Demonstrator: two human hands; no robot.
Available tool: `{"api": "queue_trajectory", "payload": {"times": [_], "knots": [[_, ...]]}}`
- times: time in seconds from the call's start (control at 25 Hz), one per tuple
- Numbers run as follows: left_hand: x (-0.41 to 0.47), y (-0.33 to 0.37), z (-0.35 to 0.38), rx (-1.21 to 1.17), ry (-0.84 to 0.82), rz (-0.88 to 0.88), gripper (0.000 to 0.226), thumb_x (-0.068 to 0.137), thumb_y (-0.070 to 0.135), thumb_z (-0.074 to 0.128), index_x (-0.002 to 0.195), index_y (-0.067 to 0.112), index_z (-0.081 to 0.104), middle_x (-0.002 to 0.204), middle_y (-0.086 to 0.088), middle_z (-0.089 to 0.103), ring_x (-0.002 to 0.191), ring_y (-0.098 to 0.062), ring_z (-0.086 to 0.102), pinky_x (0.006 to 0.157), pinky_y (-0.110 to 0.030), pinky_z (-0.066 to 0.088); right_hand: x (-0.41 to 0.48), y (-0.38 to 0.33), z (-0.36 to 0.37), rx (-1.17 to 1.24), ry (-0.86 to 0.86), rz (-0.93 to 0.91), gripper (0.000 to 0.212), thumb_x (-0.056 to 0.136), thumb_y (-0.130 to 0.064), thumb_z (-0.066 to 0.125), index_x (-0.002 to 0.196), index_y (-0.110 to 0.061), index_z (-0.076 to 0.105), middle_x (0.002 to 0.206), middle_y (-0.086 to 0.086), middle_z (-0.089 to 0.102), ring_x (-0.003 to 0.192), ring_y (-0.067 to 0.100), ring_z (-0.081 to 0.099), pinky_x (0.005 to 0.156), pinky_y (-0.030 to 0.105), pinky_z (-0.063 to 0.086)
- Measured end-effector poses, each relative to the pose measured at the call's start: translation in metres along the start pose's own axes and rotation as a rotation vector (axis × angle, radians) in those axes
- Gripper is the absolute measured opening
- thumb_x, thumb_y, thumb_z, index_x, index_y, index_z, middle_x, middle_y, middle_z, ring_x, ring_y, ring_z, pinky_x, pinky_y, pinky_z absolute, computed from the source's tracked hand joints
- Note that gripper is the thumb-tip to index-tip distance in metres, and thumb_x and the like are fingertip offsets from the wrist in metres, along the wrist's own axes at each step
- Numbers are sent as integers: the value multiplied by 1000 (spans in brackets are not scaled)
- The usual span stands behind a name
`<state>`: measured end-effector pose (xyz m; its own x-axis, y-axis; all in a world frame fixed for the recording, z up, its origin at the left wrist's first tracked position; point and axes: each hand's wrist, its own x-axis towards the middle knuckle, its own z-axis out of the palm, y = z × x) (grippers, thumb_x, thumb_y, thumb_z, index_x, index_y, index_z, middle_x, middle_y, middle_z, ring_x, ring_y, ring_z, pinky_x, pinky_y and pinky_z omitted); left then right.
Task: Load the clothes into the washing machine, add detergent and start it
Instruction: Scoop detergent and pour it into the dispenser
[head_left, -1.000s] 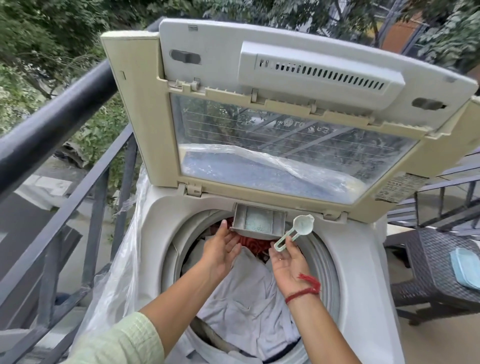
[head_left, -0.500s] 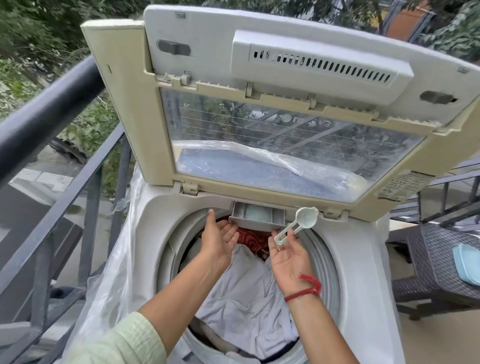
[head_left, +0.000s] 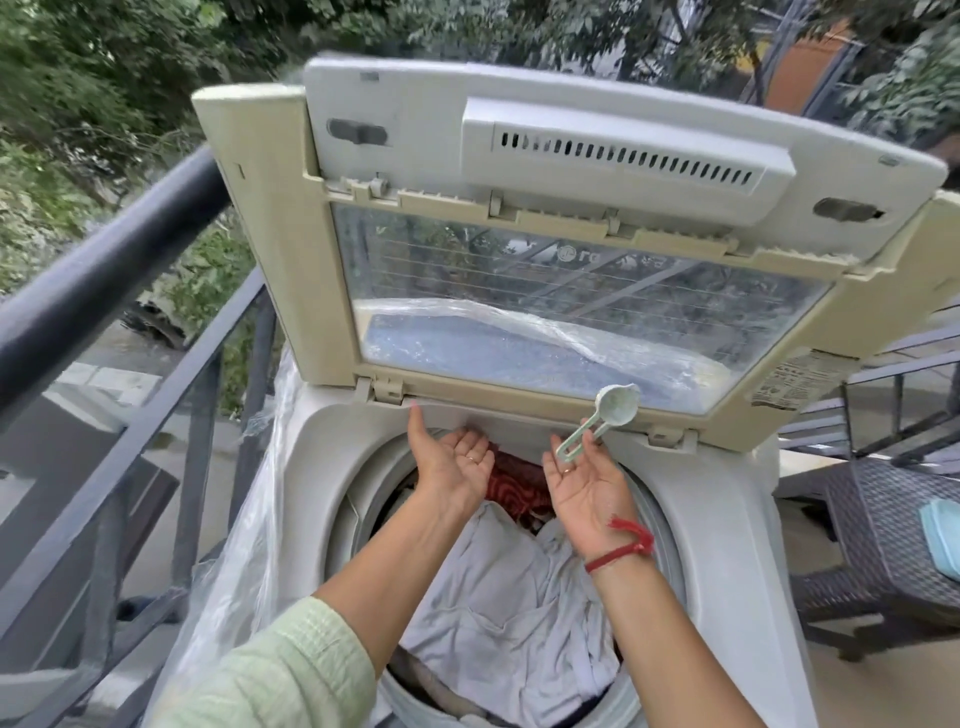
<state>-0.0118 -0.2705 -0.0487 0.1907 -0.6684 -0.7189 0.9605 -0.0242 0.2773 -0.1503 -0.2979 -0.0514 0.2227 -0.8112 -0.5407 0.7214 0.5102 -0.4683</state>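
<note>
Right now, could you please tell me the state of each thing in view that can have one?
Washing machine lid: raised, propped open.
Detergent drawer: pushed in, flush with the rim.
Drum: loaded with a white cloth and a red cloth.
Scoop: held up, bowl looks emptied.
Right hand: grip closed on the scoop handle.
Left hand: open, palm up, empty, at the drawer front.

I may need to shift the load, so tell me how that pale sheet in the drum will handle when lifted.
The pale sheet lies in soft crumpled folds, so it will probably drape floppily. It looks thin, likely light. It overlaps the red garment, which may drag along.
</note>
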Motion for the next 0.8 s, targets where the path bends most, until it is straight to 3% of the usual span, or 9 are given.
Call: {"api": "queue_trajectory", "payload": {"times": [0.04,0.12,0.2,0.28,0.4,0.48,0.56,0.64,0.8], "knots": [[-3,2,4,-4,-12,1,65,83,69,42,91,6,52,79,-10,43,68,-20,44,74,-29,40,0,-2,4,-18,5,11,23,95,-12,43,82,-22,59,77,-8,67,95,13,54,104,32,31],[-10,4,2,58,-41,-14,64,85,69,39,92,7,52,81,-5,43,71,-19,44,87,-31,39,-5,-7,7,-109,34,35,21,95,-11,45,80,-21,56,84,-4,60,89,13,54,105,32,33],[-18,0,-12,222,-35,-23,67,92,62,35,131,9,45,123,-5,52,119,-23,49,107,-37,31,-19,-9,4,-323,64,72,18,94,-9,48,80,-18,54,85,1,56,80,14,54,103,31,35],[-33,-13,-29,380,55,2,59,97,49,38,142,12,34,142,-11,44,134,-24,38,112,-39,27,-49,-11,-5,-489,72,115,15,93,-6,50,82,-15,53,90,5,62,82,18,60,94,33,41],[-52,-46,-59,490,116,-59,35,96,37,45,122,15,51,112,-3,59,102,-17,57,89,-33,42,-112,-17,-37,-466,106,175,15,91,-4,51,80,-11,56,79,9,70,70,19,69,71,33,55],[-62,-64,-71,499,91,-133,26,97,33,45,112,14,56,113,-1,60,98,-15,58,84,-30,40,-158,-31,-56,-394,72,187,7,84,-3,57,86,-6,62,75,11,71,63,19,70,62,32,60],[-72,-78,-74,514,95,-131,23,97,27,45,112,14,56,111,-1,62,95,-14,60,78,-27,42,-189,-45,-72,-422,67,155,19,75,-4,61,94,-3,65,80,13,72,63,19,69,59,32,60],[-83,-100,-67,529,89,-81,18,96,23,48,108,14,58,98,0,64,86,-12,60,67,-23,44,-205,-60,-93,-457,123,62,16,80,-1,58,95,-4,64,78,11,73,59,16,68,57,29,59],[-129,-159,-37,608,-69,92,9,92,18,53,89,19,62,74,3,61,68,-10,58,64,-23,42,-227,-100,-136,-382,219,-87,14,89,0,50,89,-10,61,69,5,73,55,10,67,55,25,57]]}}
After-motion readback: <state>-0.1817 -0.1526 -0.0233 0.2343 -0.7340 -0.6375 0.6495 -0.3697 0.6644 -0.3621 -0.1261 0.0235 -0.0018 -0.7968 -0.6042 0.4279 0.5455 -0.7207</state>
